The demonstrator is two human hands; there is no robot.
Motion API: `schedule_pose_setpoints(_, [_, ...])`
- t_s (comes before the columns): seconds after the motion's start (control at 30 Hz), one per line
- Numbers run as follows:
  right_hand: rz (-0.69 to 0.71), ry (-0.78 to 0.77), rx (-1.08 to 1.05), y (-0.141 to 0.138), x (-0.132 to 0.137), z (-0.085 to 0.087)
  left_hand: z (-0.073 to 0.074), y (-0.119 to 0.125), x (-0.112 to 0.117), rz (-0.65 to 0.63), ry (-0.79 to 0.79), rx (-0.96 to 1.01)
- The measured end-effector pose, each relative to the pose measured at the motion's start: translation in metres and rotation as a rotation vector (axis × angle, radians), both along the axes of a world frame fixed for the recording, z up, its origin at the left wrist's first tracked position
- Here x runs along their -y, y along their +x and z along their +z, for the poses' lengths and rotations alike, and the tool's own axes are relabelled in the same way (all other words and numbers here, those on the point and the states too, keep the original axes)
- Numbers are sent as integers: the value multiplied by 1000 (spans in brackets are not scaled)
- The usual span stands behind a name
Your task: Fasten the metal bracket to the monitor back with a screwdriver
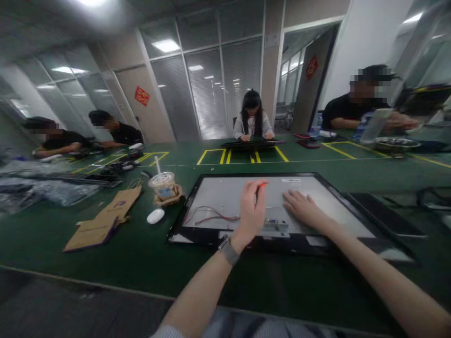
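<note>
A flat monitor panel (327,185) lies face down on the green table, its grey metal back framed in black. My left hand (252,209), with a watch on the wrist, is closed round a thin tool with an orange-red tip (261,186), held upright over the panel's middle. My right hand (305,209) rests flat on the metal back just to the right, fingers stretched out. Red and white wires (211,216) trail across the panel's left part. A small metal connector block (276,227) sits near the panel's front edge, between my hands.
Left of the panel stand a drink cup with a straw (164,185), a white mouse (155,216) and flattened cardboard (105,218). Plastic wrapping (45,190) lies far left. A dark panel (382,213) lies to the right. Several people sit at work along the table's far side.
</note>
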State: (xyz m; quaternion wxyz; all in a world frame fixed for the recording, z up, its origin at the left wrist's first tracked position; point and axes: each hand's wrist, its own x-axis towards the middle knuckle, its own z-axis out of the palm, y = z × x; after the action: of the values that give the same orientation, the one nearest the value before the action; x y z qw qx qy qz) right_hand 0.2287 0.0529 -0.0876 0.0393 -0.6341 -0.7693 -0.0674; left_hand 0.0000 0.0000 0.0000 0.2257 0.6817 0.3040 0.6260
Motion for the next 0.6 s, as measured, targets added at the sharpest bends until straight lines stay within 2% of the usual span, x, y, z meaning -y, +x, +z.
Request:
schedule_pose_setpoints(0.27, [-19, 15, 14, 2, -3, -3, -4, 0, -7, 144, -15, 97])
schedule_pose_setpoints(0.6, [-14, 19, 7, 1, -3, -2, 3, -2, 0, 3, -47, 105])
